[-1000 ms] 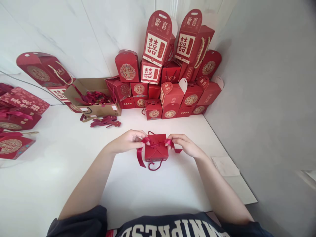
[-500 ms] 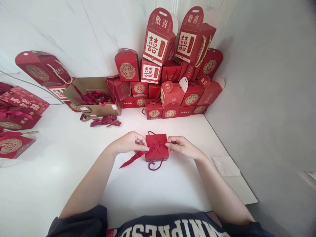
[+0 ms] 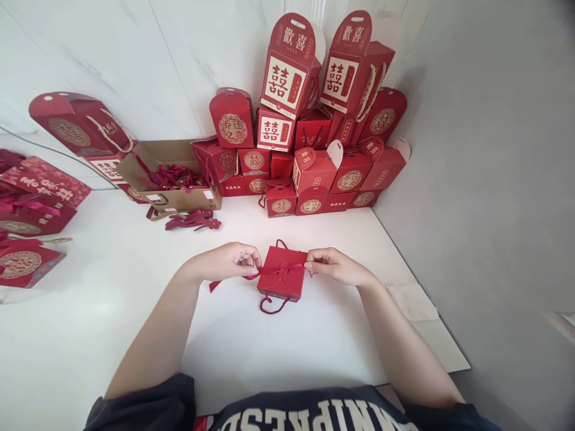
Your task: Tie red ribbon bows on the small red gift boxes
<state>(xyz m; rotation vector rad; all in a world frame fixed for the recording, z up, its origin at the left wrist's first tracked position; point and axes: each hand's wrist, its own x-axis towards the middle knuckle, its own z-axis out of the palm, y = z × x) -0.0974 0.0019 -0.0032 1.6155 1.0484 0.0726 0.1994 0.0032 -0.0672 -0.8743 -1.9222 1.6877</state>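
A small red gift box (image 3: pixel 282 281) with dark red cord handles rests on the white table between my hands, turned at a slight angle. Across its top runs a red ribbon (image 3: pixel 291 267), threaded at the middle of the lid and pulled fairly straight. At the box's left side my left hand (image 3: pixel 240 260) pinches the ribbon between thumb and fingers, and a loose tail of it trails out lower left. My right hand (image 3: pixel 330 265) grips the ribbon's other end with curled fingers, close to the box's right edge.
Many red boxes (image 3: pixel 309 203) are stacked against the back wall. A cardboard box (image 3: pixel 188 199) of ribbons stands left of them, with a ribbon bundle (image 3: pixel 193 219) in front. More red boxes (image 3: pixel 27 263) sit far left. A white tissue (image 3: pixel 412 301) lies right, by a grey wall.
My left hand has moved left, drawing the ribbon straighter across the lid. The gift box has turned slightly and shifted a little left. My right hand has barely moved.
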